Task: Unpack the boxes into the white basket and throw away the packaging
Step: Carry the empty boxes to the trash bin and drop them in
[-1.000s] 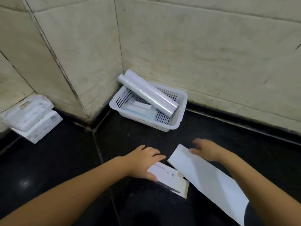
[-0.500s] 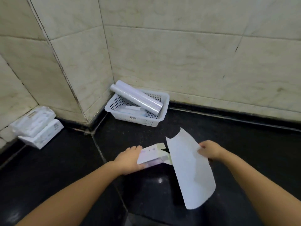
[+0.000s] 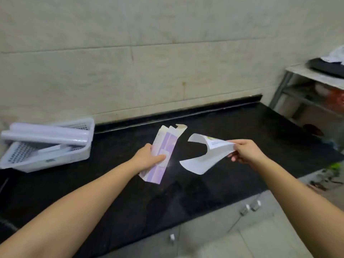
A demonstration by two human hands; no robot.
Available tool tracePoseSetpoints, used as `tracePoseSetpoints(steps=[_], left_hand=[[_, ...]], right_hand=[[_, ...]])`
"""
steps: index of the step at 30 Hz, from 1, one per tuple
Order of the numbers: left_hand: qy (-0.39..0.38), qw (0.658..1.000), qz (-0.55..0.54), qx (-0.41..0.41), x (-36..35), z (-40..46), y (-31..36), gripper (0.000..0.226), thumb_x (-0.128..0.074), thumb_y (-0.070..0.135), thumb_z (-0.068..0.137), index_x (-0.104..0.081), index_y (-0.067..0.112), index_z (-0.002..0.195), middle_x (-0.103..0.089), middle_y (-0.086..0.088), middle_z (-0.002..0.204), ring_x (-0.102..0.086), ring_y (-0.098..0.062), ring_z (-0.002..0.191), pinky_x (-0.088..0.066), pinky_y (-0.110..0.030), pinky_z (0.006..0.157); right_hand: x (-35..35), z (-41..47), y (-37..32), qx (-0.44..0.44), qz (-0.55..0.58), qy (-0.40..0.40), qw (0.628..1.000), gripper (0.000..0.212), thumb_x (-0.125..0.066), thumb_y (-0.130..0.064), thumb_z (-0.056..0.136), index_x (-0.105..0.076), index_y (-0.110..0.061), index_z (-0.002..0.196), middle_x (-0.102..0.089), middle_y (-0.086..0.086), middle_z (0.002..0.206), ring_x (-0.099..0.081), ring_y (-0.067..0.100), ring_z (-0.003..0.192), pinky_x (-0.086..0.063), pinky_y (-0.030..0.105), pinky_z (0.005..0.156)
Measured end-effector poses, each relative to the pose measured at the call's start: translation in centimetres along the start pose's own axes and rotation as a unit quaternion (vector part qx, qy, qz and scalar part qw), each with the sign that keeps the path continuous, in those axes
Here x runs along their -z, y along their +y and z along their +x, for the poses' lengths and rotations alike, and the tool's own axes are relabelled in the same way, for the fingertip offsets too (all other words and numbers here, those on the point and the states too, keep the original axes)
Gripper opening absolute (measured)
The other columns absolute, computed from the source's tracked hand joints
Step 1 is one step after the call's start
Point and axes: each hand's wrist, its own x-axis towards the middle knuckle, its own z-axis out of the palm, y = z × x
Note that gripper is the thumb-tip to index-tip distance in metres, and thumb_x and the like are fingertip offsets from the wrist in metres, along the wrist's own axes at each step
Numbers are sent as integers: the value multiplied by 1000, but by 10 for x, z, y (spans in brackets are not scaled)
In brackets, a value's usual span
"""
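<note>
My left hand (image 3: pixel 149 158) grips a flattened white and purple cardboard box (image 3: pixel 163 154), held above the black counter with its end flaps open. My right hand (image 3: pixel 243 152) pinches the corner of a curled white paper sheet (image 3: pixel 202 157), also lifted off the counter. The white perforated basket (image 3: pixel 55 157) stands at the far left against the wall. Two white rolls (image 3: pixel 46 135) lie across its rim and a flat packet lies inside.
The black counter (image 3: pixel 223 183) runs along a beige tiled wall and ends at the right. Cabinet doors with metal handles (image 3: pixel 250 206) are below its front edge. A metal shelf rack (image 3: pixel 312 86) with dark items stands at the far right.
Both hands lifted the box and the paper off the counter. My view swung right, so the basket now sits at the far left and the counter's right end and rack show.
</note>
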Motion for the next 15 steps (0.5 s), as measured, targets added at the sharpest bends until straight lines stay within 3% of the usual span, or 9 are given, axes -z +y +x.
tracePoseSetpoints(steps=[9, 15], left_hand=[[-190, 969, -18, -158, -211, 6, 230, 36, -66, 36, 84, -46, 14, 104, -56, -2, 100, -56, -15, 81, -41, -24, 57], [-343, 897, 60, -273, -365, -45, 351, 35, -66, 32, 85, -51, 11, 109, -59, -6, 107, -57, -21, 90, -44, -29, 71]], right_hand=[[243, -97, 146, -95, 40, 212, 972, 49, -33, 7, 82, -67, -9, 114, -65, 13, 60, -55, 8, 29, -28, 11, 29], [328, -220, 250, -205, 76, 357, 908, 49, -30, 6, 85, -62, -8, 119, -66, 13, 64, -58, 7, 31, -35, 14, 29]])
